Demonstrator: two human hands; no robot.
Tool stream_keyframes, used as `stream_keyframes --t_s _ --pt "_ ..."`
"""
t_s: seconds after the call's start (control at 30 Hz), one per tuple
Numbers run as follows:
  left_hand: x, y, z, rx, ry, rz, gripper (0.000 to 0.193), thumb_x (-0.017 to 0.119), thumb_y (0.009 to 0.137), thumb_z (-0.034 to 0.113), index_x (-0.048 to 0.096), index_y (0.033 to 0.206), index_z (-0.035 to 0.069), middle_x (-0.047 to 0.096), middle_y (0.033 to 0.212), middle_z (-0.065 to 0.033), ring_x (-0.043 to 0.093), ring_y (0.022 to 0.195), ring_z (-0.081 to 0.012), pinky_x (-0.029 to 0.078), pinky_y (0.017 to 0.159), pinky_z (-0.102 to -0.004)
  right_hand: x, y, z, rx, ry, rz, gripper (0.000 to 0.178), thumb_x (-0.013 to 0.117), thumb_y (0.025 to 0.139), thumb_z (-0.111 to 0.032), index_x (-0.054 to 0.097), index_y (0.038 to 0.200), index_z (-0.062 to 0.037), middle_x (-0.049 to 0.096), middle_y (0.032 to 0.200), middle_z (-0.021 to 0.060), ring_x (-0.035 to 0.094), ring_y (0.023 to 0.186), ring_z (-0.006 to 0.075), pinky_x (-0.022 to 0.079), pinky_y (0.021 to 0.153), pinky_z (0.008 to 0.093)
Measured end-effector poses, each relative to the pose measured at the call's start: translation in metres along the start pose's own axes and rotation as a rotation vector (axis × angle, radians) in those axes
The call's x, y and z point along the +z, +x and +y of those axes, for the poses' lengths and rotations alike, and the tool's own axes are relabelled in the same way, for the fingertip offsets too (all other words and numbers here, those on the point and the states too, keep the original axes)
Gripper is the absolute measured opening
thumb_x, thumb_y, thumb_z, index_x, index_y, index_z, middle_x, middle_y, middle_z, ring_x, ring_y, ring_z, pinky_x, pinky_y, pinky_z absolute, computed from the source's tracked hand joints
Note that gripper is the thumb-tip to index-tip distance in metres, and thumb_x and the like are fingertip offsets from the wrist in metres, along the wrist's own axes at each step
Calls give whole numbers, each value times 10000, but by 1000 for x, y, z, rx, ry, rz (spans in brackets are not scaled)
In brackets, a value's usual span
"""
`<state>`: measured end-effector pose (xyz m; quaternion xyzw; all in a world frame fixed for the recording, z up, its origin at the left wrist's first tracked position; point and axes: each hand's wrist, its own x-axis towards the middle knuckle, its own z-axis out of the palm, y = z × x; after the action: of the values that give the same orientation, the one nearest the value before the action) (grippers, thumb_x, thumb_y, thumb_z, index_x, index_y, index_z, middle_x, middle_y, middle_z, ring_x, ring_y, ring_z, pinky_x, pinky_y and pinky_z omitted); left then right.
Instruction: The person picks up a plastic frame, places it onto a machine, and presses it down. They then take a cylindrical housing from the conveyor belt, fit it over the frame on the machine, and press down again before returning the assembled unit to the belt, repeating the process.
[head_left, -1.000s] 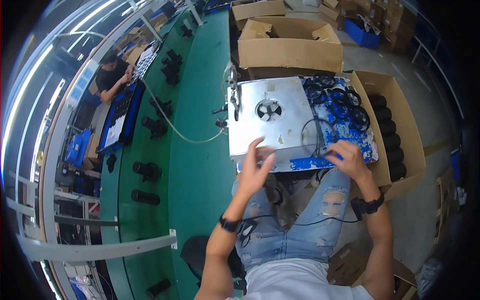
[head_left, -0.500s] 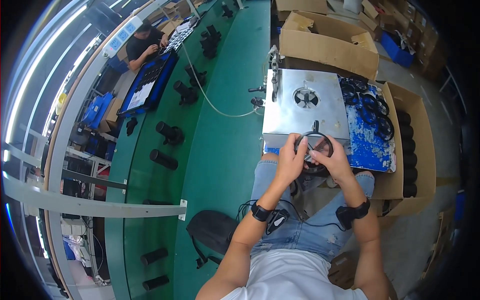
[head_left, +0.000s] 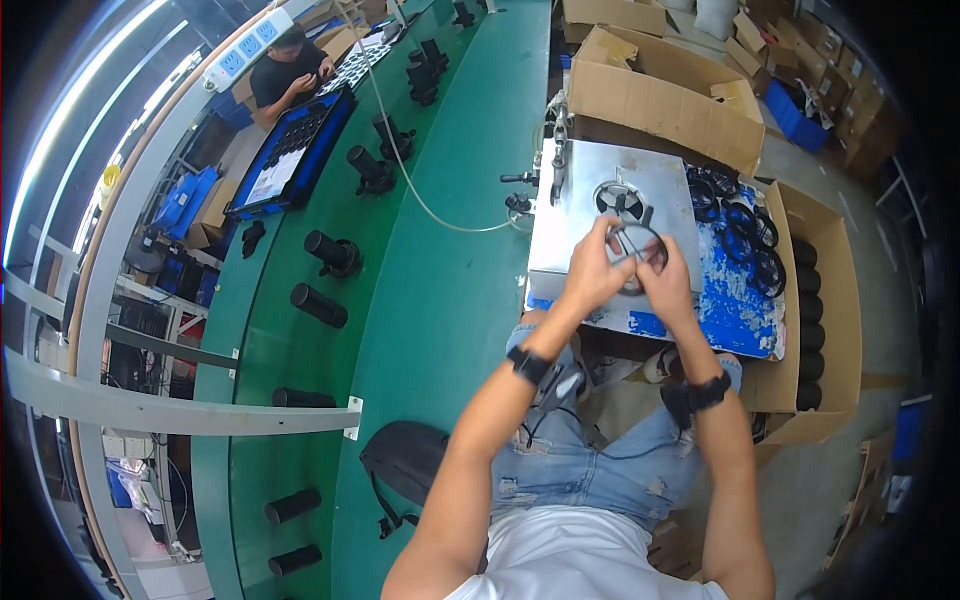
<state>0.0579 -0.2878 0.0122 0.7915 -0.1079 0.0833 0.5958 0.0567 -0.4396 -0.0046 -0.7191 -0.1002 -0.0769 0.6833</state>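
Observation:
Over the near part of a silver metal box (head_left: 572, 238), my two hands hold a round black ring (head_left: 661, 244) between them, tilted. My left hand (head_left: 592, 272) is closed on its left side, and my right hand (head_left: 668, 284) grips its right side with the fingers bent round the rim. Fingertips partly hide the middle of the ring. Just beyond it is the round opening (head_left: 619, 203) in the box top, with dark segments inside. To the right, several black rings (head_left: 738, 225) lie on a worn blue-and-white board (head_left: 735, 325).
Metal valve fittings (head_left: 558, 160) stand at the box's left edge, with a clear hose (head_left: 425, 207) attached. An open carton (head_left: 835, 300) of black cylinders is at the right; another carton (head_left: 665, 105) stands behind. Black cylindrical parts (head_left: 330, 250) line the green bench (head_left: 440, 280). A co-worker (head_left: 285, 80) sits far left.
Both hands have moved forward with the ring, away from my lap and closer to the round opening. The view has shifted slightly.

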Motion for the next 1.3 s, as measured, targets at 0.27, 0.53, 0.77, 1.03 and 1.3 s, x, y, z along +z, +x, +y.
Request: stream_keyframes --t_s 0.27,0.53,0.77,1.03,1.3 --pt "17 91 -48 47 513 176 431 594 739 203 565 1135 35 597 1042 -219 575 949 -408 475 819 -494 8 92 45 22 -563 164 481 635 754 -189 577 1229 -146 659 816 125 652 766 298 514 704 375" --pt "10 114 -80 -17 640 -49 621 620 826 313 457 1389 106 386 1454 -172 276 1372 -404 241 1125 -494 -8 112 75 -112 -1068 178 545 651 771 -321 564 1304 -252 530 1293 145 461 1211 354 347 1032 458" --pt "-3 128 -87 108 745 -181 457 443 953 244 437 1388 106 403 1464 -96 284 1385 -369 209 1132 -522 -4 96 46 -78 -1075 -149 957 671 742 -552 313 1436 0 415 1431 175 307 1370 371 221 1114 477" --pt "-35 82 -82 254 598 -27 430 457 920 191 480 1309 9 559 1240 -262 500 1208 -402 368 1040 -452 -14 113 51 -227 -1064 -240 1026 762 630 -568 360 1427 -62 448 1390 217 332 1355 384 251 1103 487" --pt "-150 172 -145 -638 531 238 354 455 897 249 683 926 -21 657 1024 -250 621 1002 -402 486 865 -478 -23 110 37 -261 -1072 -205 981 760 631 -529 389 1396 -40 475 1359 216 368 1313 410 253 1099 477"
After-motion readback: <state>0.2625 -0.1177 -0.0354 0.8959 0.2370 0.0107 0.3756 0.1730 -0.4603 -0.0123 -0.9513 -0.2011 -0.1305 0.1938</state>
